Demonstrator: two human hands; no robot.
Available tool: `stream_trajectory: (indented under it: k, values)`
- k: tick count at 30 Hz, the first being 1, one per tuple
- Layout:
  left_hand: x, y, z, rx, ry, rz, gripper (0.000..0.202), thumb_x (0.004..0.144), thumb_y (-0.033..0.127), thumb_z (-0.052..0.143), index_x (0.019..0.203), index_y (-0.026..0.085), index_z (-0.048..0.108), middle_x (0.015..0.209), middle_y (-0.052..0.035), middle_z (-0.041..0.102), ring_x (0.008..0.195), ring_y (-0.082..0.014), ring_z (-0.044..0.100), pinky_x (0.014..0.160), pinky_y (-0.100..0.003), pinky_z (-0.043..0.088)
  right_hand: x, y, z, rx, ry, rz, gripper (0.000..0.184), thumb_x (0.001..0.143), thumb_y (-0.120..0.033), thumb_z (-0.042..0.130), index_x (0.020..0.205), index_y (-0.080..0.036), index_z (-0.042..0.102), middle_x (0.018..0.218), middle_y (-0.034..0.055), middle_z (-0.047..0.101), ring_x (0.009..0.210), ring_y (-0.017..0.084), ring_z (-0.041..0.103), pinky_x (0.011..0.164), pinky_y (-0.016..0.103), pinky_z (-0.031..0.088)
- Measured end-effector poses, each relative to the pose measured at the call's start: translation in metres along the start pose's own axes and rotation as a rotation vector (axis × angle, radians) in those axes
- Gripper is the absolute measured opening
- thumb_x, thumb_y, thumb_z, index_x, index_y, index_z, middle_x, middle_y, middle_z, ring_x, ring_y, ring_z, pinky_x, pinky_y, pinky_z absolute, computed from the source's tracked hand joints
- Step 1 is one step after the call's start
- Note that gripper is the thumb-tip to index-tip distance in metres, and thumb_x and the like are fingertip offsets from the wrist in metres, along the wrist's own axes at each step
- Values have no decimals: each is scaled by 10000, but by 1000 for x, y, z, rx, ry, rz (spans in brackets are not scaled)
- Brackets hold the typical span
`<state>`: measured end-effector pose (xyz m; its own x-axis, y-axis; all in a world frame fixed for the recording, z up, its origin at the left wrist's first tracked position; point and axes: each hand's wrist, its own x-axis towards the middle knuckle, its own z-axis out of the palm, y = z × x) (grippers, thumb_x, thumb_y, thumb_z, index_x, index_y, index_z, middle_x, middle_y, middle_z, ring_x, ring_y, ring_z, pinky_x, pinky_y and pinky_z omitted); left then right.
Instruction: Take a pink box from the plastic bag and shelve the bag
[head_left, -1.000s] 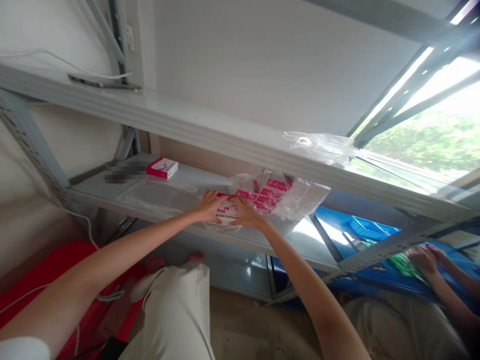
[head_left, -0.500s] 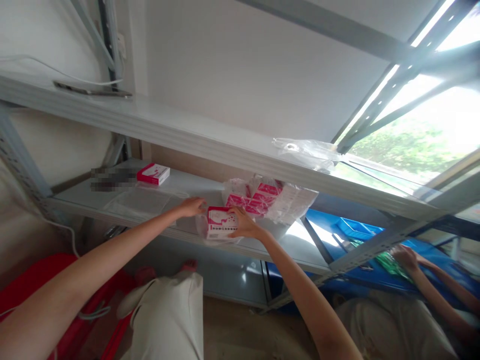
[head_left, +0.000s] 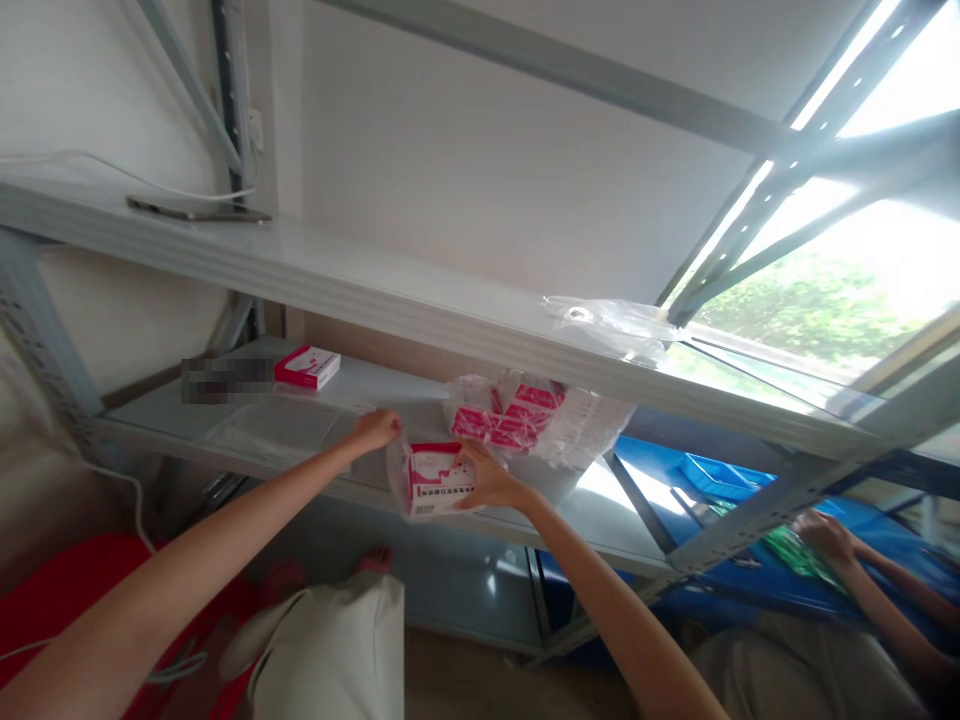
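Observation:
A pink and white box (head_left: 433, 480) stands at the front of the lower shelf, with a clear plastic bag (head_left: 397, 480) around at least its left side. My right hand (head_left: 487, 475) grips the box from its right, thumb and fingers on its face and top. To the left of the box, my left hand (head_left: 379, 429) is closed, pinching the bag's upper edge. Behind the right hand lie several pink boxes (head_left: 517, 415) in clear wrap. Another pink and white box (head_left: 309, 367) rests farther back at the left. Flat clear bags (head_left: 274, 425) lie in front of it.
Above my hands runs the upper shelf (head_left: 420, 295), bearing a phone-like flat object (head_left: 199, 211) and a clear plastic bag (head_left: 607, 325). At right, another person's hands (head_left: 825, 535) hold green material over a blue surface. A red object (head_left: 82, 600) is at lower left.
The whole view has shifted, so things sit slightly lower in the picture. My left hand has closed on the bag's edge and pulls it outward left of the box. My right hand keeps its hold.

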<state>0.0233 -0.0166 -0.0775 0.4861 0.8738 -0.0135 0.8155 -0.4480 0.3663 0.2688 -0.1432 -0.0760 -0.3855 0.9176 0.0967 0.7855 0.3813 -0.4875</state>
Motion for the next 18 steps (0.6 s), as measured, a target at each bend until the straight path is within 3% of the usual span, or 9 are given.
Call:
stream_trajectory:
  k: [4, 6, 9, 11, 14, 18]
  values:
    - [-4, 0, -1, -30, 10, 16, 246, 881, 265, 425, 918, 205, 661, 927, -61, 706, 916, -217, 647, 765, -293, 454, 1, 3, 7, -32, -25, 51, 641, 456, -387, 863, 1022, -315, 570, 1408, 56, 405, 1346, 293, 332, 1109, 410, 288]
    - [-12, 3, 2, -41, 85, 87, 273, 916, 325, 418, 1052, 208, 624, 1073, -78, 673, 1049, -230, 603, 864, -324, 443, 4, 7, 10, -54, -28, 73, 694, 442, -400, 867, 1064, -318, 569, 1439, 64, 375, 1371, 302, 293, 1125, 423, 263]
    - [-31, 8, 10, -1, 341, 351, 497, 911, 462, 459, 1327, 191, 438, 1402, -142, 451, 1298, -265, 402, 1045, -409, 335, 9, 15, 13, -62, -3, 35, 745, 455, -425, 862, 1128, -297, 570, 1431, 84, 391, 1365, 304, 298, 1114, 430, 276]
    - [-46, 11, 17, 111, 413, 599, 589, 894, 514, 478, 1377, 191, 377, 1457, -145, 382, 1351, -264, 324, 1118, -447, 232, 13, 20, 14, -36, 36, -8, 739, 479, -435, 857, 1148, -284, 580, 1401, 86, 427, 1343, 299, 327, 1104, 422, 289]
    - [-60, 13, 28, 356, 362, 892, 536, 886, 481, 522, 1348, 226, 426, 1392, -97, 478, 1328, -240, 374, 1152, -463, 166, 19, 25, 14, 14, 96, -2, 774, 457, -406, 873, 1158, -234, 592, 1341, 104, 480, 1288, 304, 388, 1084, 425, 312]
    - [-57, 8, 38, 548, 422, 942, 364, 895, 255, 546, 1258, 274, 527, 1233, -37, 606, 1215, -197, 505, 1133, -414, 242, 28, 28, 9, 39, 65, 5, 772, 444, -332, 884, 1158, -225, 612, 1310, 103, 500, 1263, 310, 404, 1075, 440, 303]
